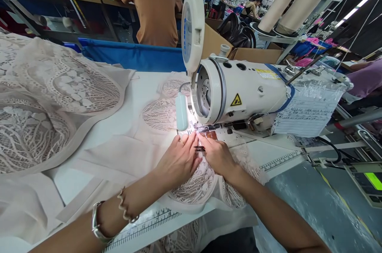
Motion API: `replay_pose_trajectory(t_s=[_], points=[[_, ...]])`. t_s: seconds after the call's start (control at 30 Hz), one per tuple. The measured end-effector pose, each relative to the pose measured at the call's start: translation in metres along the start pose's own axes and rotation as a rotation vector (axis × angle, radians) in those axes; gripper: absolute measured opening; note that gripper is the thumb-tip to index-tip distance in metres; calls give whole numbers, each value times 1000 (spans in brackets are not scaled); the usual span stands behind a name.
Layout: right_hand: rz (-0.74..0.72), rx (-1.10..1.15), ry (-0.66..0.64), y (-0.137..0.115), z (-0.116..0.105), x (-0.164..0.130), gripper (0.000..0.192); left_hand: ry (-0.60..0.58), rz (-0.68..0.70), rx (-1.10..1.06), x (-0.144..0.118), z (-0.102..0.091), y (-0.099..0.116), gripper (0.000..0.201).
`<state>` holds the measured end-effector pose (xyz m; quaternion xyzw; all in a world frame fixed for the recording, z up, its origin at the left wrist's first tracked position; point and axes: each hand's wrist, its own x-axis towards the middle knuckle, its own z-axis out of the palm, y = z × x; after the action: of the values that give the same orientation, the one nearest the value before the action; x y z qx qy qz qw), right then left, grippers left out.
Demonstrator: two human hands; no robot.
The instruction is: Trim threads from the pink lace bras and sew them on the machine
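Note:
A white sewing machine [244, 90] stands over pale pink lace bra cups [193, 189] on the table. My left hand [180, 161] lies on the fabric with its fingers stretched toward the lit needle area. Beside it, my right hand [219, 157] is closed, its thumb and index finger at the cloth edge near the presser foot. Dark pointed tips of what look like thread snips [199, 148] stick out from the right palm toward the left hand. A small pale lamp [181, 111] shines on the stitching spot, which the fingertips partly hide.
More lace pieces [83, 82] are heaped at the left. A ruler strip [149, 225] runs along the front edge. Behind the table hangs a blue cloth bin [134, 56]. Thread cones [274, 10] stand at the back right; a person [155, 2] sits beyond.

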<state>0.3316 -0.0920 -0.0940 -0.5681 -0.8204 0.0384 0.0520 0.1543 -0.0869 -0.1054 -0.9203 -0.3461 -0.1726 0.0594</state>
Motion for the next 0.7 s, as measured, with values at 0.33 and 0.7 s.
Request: replay_pose_trajectory(t_s=[0.33,0.7], points=[[18,-13,-28,-2,-6,2,52,20,-14,14,0,1,-2,56],[36,116,50,13,-15,-5,33,-72,176,30,-9,4,6,39]])
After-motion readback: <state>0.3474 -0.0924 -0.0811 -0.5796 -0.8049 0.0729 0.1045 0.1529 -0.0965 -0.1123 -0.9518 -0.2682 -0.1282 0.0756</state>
